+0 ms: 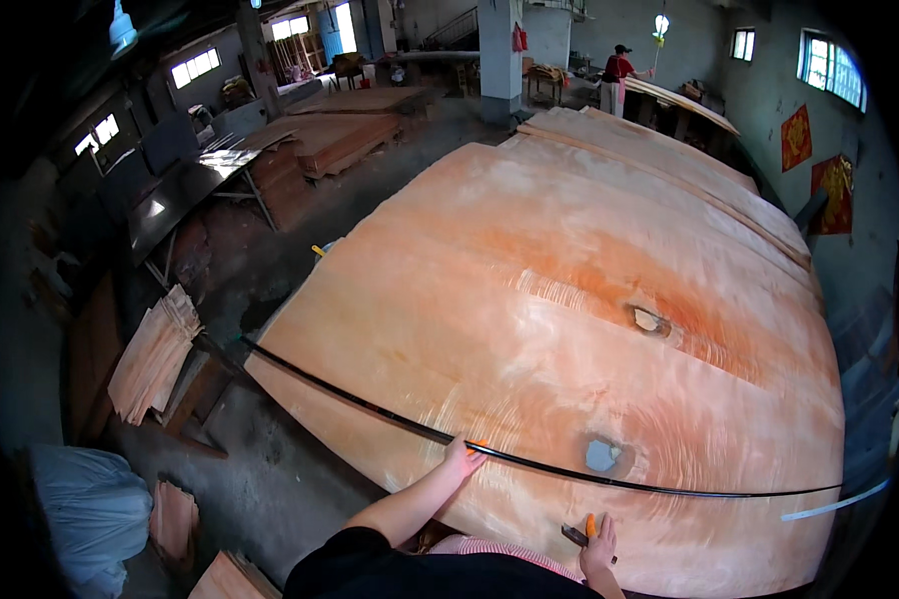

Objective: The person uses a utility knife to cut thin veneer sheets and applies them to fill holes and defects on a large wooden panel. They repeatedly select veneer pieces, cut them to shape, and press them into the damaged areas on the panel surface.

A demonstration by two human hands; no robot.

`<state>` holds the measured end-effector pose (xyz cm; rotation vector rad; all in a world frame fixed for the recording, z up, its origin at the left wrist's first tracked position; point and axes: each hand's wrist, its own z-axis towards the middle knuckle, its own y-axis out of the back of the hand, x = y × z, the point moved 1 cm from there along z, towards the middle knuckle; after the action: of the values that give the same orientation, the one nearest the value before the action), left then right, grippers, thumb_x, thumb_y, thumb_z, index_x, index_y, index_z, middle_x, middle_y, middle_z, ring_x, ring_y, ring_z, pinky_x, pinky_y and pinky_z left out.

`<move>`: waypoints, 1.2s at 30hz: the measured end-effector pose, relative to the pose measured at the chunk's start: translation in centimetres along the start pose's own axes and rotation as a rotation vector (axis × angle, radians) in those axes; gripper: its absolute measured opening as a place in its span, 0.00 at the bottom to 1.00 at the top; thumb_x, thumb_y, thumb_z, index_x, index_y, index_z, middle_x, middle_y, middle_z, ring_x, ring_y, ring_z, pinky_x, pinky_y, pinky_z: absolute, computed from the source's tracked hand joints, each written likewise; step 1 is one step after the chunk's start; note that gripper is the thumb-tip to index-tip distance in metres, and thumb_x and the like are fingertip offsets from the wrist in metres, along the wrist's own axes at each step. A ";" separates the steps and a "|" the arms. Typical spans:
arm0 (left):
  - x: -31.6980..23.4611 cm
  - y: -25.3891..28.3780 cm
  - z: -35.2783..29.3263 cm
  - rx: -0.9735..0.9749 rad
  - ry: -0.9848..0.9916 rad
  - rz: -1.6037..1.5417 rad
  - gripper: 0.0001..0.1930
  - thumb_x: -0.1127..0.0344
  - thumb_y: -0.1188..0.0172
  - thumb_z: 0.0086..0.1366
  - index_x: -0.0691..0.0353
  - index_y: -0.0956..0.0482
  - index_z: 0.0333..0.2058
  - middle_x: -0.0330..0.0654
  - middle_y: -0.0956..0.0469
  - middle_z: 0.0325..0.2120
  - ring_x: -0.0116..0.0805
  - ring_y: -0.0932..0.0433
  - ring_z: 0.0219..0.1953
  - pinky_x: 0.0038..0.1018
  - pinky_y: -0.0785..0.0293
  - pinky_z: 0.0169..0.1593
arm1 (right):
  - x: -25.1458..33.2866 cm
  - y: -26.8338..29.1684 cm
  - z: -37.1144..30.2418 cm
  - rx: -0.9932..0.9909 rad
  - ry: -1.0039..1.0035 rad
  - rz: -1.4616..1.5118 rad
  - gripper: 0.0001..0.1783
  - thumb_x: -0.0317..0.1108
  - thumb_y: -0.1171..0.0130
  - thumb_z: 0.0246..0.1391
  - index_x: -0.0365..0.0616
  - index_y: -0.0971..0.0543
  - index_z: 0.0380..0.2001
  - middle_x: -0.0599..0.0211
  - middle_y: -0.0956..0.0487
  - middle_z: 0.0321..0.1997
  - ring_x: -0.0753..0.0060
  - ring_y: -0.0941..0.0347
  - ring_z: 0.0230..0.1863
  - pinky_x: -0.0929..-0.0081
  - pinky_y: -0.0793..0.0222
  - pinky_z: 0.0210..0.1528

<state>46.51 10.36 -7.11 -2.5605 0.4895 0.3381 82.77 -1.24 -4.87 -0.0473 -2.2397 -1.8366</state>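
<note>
A large sheet of reddish-tan wood veneer (400,299) is spread out in front of me. A long, thin black strip (360,401) lies across its near part, from the left edge to the right. My left hand (459,462) grips this strip near its middle, with something orange at the fingers. Closer to my body, my right hand (599,551) rests low over the sheet, closed on a short, dark, flat tool like a knife (573,536). An orange covering shows on one finger. Just beyond the strip is a hole (601,455) in the veneer with grey showing through.
Farther up the sheet is a second hole (647,319). A white strip (834,502) lies at the right edge. Veneer pieces (155,354) and a grey-blue covered bundle (92,514) stand at left. Another person (617,82) stands at a far table.
</note>
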 end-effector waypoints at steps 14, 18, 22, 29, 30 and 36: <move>-1.3 -14.1 1.7 0.683 -0.076 0.646 0.21 0.51 0.50 0.57 0.58 0.34 0.44 0.41 0.28 0.39 0.33 0.26 0.38 0.28 0.29 0.39 | -1.1 -2.2 0.2 0.027 -0.019 0.054 0.32 0.28 0.45 0.35 0.46 0.36 0.51 0.53 0.54 0.61 0.51 0.60 0.62 0.62 0.56 0.59; 2.5 -7.2 1.3 0.680 0.126 0.888 0.19 0.52 0.52 0.58 0.60 0.32 0.41 0.40 0.25 0.34 0.28 0.25 0.34 0.23 0.28 0.33 | 0.6 -0.4 0.2 0.070 -0.035 0.023 0.35 0.26 0.46 0.35 0.50 0.39 0.53 0.51 0.52 0.60 0.50 0.57 0.61 0.63 0.55 0.59; 5.7 1.6 -1.3 0.676 0.256 1.035 0.19 0.52 0.52 0.58 0.60 0.32 0.41 0.39 0.25 0.34 0.24 0.25 0.31 0.18 0.30 0.31 | 0.5 -0.6 0.1 0.025 0.002 -0.035 0.40 0.25 0.45 0.33 0.53 0.43 0.55 0.49 0.51 0.60 0.49 0.55 0.60 0.60 0.53 0.57; 8.3 13.9 -9.6 0.505 0.257 0.973 0.19 0.54 0.53 0.59 0.61 0.33 0.43 0.40 0.25 0.36 0.24 0.26 0.33 0.17 0.31 0.34 | 0.0 -1.4 -0.5 0.000 0.018 -0.103 0.34 0.26 0.47 0.34 0.47 0.37 0.51 0.53 0.53 0.61 0.54 0.59 0.62 0.61 0.56 0.58; 8.6 15.2 -10.6 0.459 0.226 0.978 0.19 0.55 0.55 0.60 0.61 0.33 0.44 0.41 0.26 0.38 0.26 0.26 0.36 0.19 0.31 0.37 | -0.1 -1.6 -0.5 0.001 0.023 -0.082 0.29 0.26 0.47 0.34 0.40 0.34 0.47 0.54 0.55 0.61 0.54 0.60 0.62 0.60 0.57 0.58; 12.0 23.4 -16.0 0.156 -0.052 0.815 0.12 0.61 0.53 0.60 0.63 0.29 0.37 0.39 0.25 0.31 0.20 0.28 0.27 0.14 0.33 0.28 | -1.9 -4.4 -0.4 -0.212 0.080 0.062 0.26 0.22 0.51 0.36 0.35 0.34 0.46 0.52 0.52 0.60 0.52 0.59 0.61 0.61 0.58 0.59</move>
<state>50.26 -20.24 -7.71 -2.0826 1.4664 0.6083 83.87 -2.30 -9.37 -0.0783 -1.9617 -1.9975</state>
